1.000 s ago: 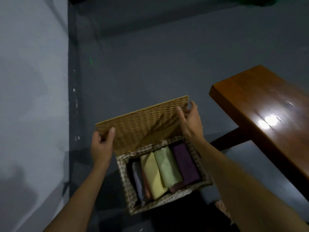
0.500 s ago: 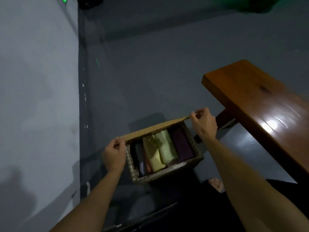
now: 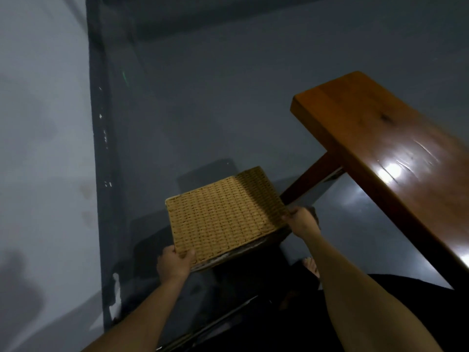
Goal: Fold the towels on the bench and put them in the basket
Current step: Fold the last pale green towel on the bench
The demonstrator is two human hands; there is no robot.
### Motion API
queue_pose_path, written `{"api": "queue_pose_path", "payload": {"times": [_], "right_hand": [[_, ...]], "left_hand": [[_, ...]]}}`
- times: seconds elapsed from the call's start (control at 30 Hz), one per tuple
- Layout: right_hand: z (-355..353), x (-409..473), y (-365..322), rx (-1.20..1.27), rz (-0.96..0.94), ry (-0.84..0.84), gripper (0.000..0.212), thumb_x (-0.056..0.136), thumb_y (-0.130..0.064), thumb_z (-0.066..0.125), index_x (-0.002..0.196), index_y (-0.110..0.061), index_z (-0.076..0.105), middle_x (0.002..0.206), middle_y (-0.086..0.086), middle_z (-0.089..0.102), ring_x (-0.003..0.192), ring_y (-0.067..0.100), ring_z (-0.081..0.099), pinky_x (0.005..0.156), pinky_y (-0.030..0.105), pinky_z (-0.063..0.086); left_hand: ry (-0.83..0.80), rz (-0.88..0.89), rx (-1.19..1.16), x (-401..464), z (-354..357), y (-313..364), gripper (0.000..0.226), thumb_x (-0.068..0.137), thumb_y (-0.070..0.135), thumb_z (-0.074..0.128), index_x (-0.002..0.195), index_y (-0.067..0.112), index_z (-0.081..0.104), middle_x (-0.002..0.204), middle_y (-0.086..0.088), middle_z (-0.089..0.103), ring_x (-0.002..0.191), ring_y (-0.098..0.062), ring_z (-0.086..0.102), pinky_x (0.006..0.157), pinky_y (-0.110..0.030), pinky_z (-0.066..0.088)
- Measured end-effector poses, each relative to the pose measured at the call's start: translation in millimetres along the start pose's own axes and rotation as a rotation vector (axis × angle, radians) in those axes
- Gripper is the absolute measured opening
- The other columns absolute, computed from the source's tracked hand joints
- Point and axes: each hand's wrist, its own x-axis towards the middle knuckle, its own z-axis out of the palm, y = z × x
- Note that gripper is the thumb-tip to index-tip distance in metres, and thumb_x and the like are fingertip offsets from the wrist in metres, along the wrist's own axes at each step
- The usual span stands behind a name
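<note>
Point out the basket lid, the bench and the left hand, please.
lid (image 3: 223,217), head view, middle of woven top
bench (image 3: 380,138), head view, bare top surface
left hand (image 3: 175,262), head view, back of hand

No text, label, brand, number or sign can be read anywhere.

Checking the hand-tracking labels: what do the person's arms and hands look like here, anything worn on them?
Both forearms are bare right up to the bottom edge of the frame: no sleeves show. The left hand and right hand wear no gloves, and no watch, ring or band is visible at either wrist. The dim light could hide small details. No markings, cables or straps show on the arms.
</note>
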Motion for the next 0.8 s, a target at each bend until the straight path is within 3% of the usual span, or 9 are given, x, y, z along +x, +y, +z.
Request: {"api": "queue_pose_path", "payload": {"times": [0.1, 0.2, 0.33, 0.4, 0.5, 0.67, 0.73, 0.8], "right_hand": [[13.8, 7.4, 11.1, 0.017, 0.073, 0.017, 0.028, 0.101, -0.031, 0.067, 0.123, -0.013, 0.065, 0.120, 0.012, 0.067, 0.111, 0.033, 0.063, 0.083, 0.031, 0.046], [21.7, 13.1, 19.4, 0.122, 0.135, 0.083, 0.034, 0.098, -0.028, 0.072, 0.126, -0.012, 0.065, 0.120, 0.013, 0.069, 0.108, 0.033, 0.064, 0.084, 0.035, 0.051], [22.8, 17.4, 23.0, 0.207, 0.137, 0.097, 0.026, 0.095, -0.022, 0.075, 0.118, -0.009, 0.071, 0.111, 0.008, 0.073, 0.105, 0.031, 0.068, 0.084, 0.033, 0.052], [23.4, 25.1, 25.6, 0.259, 0.160, 0.095, 0.024, 0.094, -0.021, 0.076, 0.115, -0.010, 0.074, 0.108, 0.006, 0.075, 0.103, 0.030, 0.071, 0.087, 0.040, 0.059], [25.9, 38.9, 33.4, 0.299, 0.155, 0.115, 0.022, 0.090, -0.021, 0.077, 0.111, -0.020, 0.077, 0.105, 0.003, 0.077, 0.100, 0.028, 0.073, 0.093, 0.050, 0.061], [34.9, 45.8, 32.8, 0.378, 0.098, 0.115, 0.018, 0.090, -0.012, 0.076, 0.100, -0.027, 0.075, 0.103, 0.000, 0.078, 0.100, 0.024, 0.073, 0.095, 0.053, 0.060], [32.4, 39.8, 23.0, 0.389, 0.079, 0.125, 0.023, 0.091, -0.010, 0.075, 0.094, -0.032, 0.071, 0.103, -0.003, 0.077, 0.101, 0.024, 0.072, 0.096, 0.051, 0.059], [28.7, 29.4, 11.3, 0.370, 0.046, 0.138, 0.028, 0.093, -0.007, 0.071, 0.108, -0.031, 0.068, 0.108, -0.004, 0.072, 0.105, 0.021, 0.070, 0.096, 0.040, 0.057]], "left_hand": [[-0.065, -0.218, -0.324, -4.4, 10.5, -2.4, 0.054, 0.087, 0.028, 0.085, 0.127, 0.022, 0.049, 0.116, -0.003, 0.062, 0.108, -0.031, 0.064, 0.091, -0.056, 0.058], [-0.095, -0.351, -0.593, -5.9, 14.9, 5.7, 0.053, 0.092, 0.014, 0.080, 0.131, 0.022, 0.044, 0.122, -0.011, 0.061, 0.106, -0.033, 0.067, 0.084, -0.057, 0.061], [0.046, -0.353, -0.620, -2.9, 24.3, 7.4, 0.048, 0.089, 0.001, 0.080, 0.126, 0.018, 0.054, 0.117, -0.018, 0.068, 0.091, -0.029, 0.071, 0.070, -0.039, 0.062], [0.078, -0.355, -0.646, -2.3, 26.6, 9.3, 0.049, 0.086, -0.002, 0.081, 0.126, 0.017, 0.059, 0.117, -0.018, 0.069, 0.092, -0.028, 0.072, 0.065, -0.034, 0.062], [0.074, -0.367, -0.693, 2.9, 26.5, 9.7, 0.052, 0.080, -0.004, 0.086, 0.123, 0.014, 0.064, 0.114, -0.018, 0.070, 0.096, -0.030, 0.074, 0.064, -0.034, 0.064], [0.083, -0.345, -0.714, 20.9, 19.7, 18.0, 0.044, 0.083, -0.004, 0.083, 0.121, 0.006, 0.064, 0.110, -0.016, 0.073, 0.097, -0.029, 0.074, 0.080, -0.046, 0.065], [0.075, -0.309, -0.670, 25.7, 19.5, 17.6, 0.044, 0.085, -0.003, 0.082, 0.122, 0.006, 0.062, 0.113, -0.015, 0.071, 0.099, -0.029, 0.073, 0.080, -0.046, 0.064], [0.054, -0.239, -0.577, 28.1, 15.5, 10.5, 0.043, 0.088, -0.003, 0.078, 0.121, 0.013, 0.058, 0.116, -0.013, 0.066, 0.100, -0.027, 0.070, 0.079, -0.044, 0.064]]}}
